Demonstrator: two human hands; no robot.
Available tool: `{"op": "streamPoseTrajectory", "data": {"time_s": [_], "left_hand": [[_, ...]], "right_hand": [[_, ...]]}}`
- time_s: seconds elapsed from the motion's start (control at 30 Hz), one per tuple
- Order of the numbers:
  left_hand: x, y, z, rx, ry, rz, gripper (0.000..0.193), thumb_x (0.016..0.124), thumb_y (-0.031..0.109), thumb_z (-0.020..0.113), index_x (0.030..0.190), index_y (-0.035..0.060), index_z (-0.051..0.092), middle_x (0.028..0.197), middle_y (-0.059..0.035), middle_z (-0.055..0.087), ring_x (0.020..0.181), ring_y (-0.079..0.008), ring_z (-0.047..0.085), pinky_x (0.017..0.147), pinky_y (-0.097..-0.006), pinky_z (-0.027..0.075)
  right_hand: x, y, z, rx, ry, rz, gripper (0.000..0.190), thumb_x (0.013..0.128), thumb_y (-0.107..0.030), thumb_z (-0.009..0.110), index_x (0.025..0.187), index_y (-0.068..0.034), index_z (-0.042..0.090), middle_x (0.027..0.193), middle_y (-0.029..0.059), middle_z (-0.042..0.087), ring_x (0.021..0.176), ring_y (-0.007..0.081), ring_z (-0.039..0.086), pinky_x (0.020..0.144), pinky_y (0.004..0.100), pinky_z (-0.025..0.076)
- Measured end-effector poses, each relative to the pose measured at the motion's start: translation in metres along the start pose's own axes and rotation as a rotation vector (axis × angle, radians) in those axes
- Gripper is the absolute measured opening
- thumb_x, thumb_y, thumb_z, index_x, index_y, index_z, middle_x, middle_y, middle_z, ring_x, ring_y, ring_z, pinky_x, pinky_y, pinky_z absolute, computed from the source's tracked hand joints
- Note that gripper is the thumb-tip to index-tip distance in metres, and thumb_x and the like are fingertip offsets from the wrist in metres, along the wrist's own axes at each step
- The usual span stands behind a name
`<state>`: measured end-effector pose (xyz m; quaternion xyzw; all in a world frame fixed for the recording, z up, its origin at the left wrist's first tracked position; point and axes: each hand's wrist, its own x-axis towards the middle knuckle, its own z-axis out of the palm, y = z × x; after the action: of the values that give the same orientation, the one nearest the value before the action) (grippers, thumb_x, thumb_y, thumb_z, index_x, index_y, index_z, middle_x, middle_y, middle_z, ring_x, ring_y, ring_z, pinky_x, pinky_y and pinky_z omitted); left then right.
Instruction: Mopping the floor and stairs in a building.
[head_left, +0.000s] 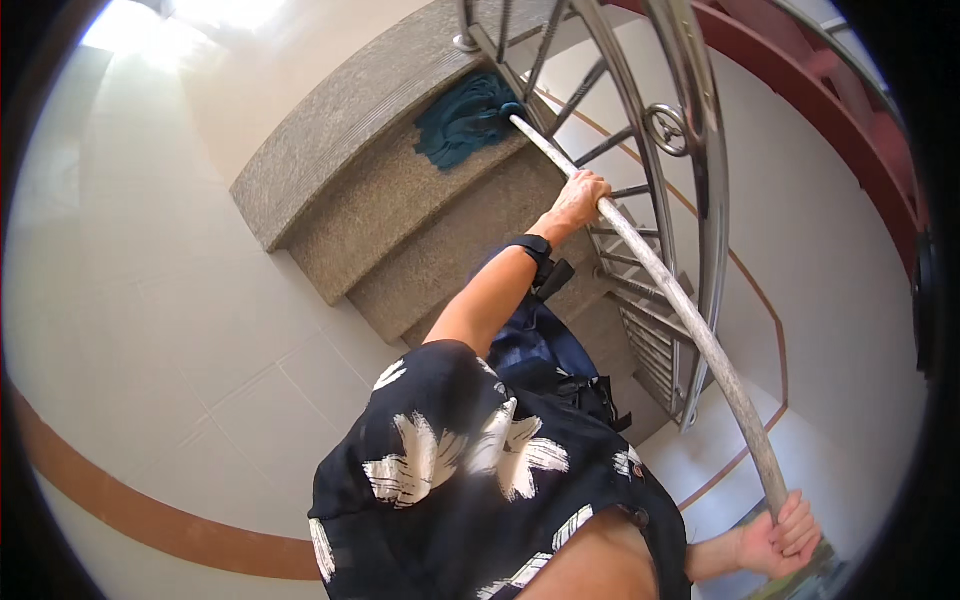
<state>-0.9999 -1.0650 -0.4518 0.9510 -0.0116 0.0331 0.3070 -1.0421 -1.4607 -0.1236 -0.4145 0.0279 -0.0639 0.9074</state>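
Note:
My left hand (581, 196), with a black band on its wrist, grips the upper-middle part of the picture's long, pale, worn mop handle (675, 289). At the lower right, my right hand (784, 536) is closed around the handle's near end. The handle runs up to a dark teal mop head (465, 120), whose matted strands lie spread on a stone stair tread (360, 225), beside the foot of the metal railing. My body hides part of the lower steps.
A shiny metal stair railing (712, 187) with bars and a round ornament stands close along the handle. A pale tiled wall (225, 337) with a brown band borders the steps at left. A dark red curved structure (832, 97) is at upper right. More steps descend beneath me.

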Motion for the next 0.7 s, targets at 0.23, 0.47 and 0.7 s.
{"op": "streamPoseTrajectory", "data": {"time_s": [0.23, 0.47, 0.7], "left_hand": [[0.01, 0.071, -0.006, 0.052, -0.062, 0.068, 0.019, 0.063, 0.027, 0.065, 0.057, 0.0099, 0.06, 0.053, -0.009, 0.053, 0.056, -0.0248, 0.054, 0.062, -0.0347, 0.041], [-0.006, 0.103, -0.048, 0.143, -0.006, 0.04, 0.026, 0.07, 0.033, 0.06, 0.054, 0.0119, 0.058, 0.054, -0.0068, 0.055, 0.059, -0.0217, 0.055, 0.062, -0.0335, 0.038], [-0.044, 0.018, -0.119, 0.389, 0.206, -0.087, 0.016, 0.07, 0.021, 0.059, 0.055, 0.0145, 0.058, 0.055, -0.0038, 0.057, 0.056, -0.0185, 0.055, 0.059, -0.031, 0.039]], "right_hand": [[0.045, -0.086, -0.074, -0.198, -0.074, -0.215, 0.023, 0.074, -0.017, 0.044, 0.054, -0.016, 0.033, 0.047, -0.0033, 0.029, 0.046, 0.0086, 0.03, 0.048, 0.0239, 0.027], [0.065, -0.086, -0.081, -0.11, 0.079, -0.253, 0.035, 0.076, -0.008, 0.04, 0.049, -0.017, 0.02, 0.042, -0.0044, 0.019, 0.04, 0.0079, 0.02, 0.049, 0.0231, 0.022], [0.082, 0.018, -0.029, 0.22, -0.073, 0.054, 0.036, 0.075, -0.007, 0.044, 0.048, -0.017, 0.022, 0.04, -0.0046, 0.021, 0.038, 0.007, 0.02, 0.045, 0.0209, 0.023]]}}
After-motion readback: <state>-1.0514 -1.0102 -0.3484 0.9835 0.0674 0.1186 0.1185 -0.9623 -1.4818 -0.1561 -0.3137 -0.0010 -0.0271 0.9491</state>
